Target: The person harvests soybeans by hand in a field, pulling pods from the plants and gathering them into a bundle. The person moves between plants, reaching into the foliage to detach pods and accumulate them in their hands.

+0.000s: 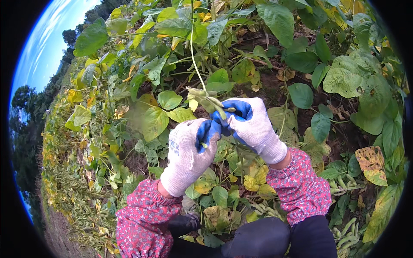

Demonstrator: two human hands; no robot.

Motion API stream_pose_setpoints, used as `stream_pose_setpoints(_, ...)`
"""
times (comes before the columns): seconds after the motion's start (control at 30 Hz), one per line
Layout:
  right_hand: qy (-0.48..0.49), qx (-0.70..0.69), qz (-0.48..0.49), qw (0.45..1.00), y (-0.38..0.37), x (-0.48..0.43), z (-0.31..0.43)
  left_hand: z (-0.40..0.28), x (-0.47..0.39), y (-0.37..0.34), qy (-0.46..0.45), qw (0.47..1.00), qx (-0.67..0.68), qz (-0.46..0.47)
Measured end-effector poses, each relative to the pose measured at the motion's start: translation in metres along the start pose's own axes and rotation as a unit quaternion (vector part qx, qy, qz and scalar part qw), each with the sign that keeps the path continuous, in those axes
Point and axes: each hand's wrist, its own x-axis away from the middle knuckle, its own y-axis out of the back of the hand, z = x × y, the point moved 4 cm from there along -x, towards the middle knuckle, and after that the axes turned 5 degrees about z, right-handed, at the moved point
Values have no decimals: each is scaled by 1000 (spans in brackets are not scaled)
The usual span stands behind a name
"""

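Observation:
Both hands wear whitish knit gloves with blue coated palms, and their fingertips meet in the middle of the view. My right hand (253, 124) pinches the base of a cluster of green soybean pods (208, 101). A pale, leafless stem (194, 54) rises from this cluster toward the top of the view. My left hand (192, 150) is curled with its fingers against the right ones. A small green piece, seemingly a pod (204, 145), shows inside its curled fingers. What the left fingertips grip is hidden.
Leafy soybean plants (303, 61) with green and yellowing leaves surround the hands. Several loose pods (347, 237) lie in piles at the lower right, with more pods (266, 209) near my knee (261, 237). Brown soil (271, 87) shows between plants. Trees (25, 129) stand far left.

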Motion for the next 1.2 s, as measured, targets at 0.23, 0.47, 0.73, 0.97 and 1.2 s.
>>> stream_pose_setpoints(0.23, -48, -222, 31, 973, 5, -10, -13, -57, 35, -32, -180, 956, -55, 225)
stream_pose_setpoints(0.47, 23, -222, 85, 971, 38, 3, -18, 38, -19, 55, -5, 977, 159, -144)
stream_pose_setpoints(0.73, 34, -210, 108, 971, 25, 4, -7, 15, -51, 39, -35, 990, 127, 46)
stream_pose_setpoints(0.97, -33, -106, 74, 991, 13, 23, 13, 6, -54, 56, -158, 967, -200, 24)
stream_pose_setpoints(1.2, 117, 57, 158, 979, -7, 42, 40, 13, -72, 120, -44, 978, -143, -144)
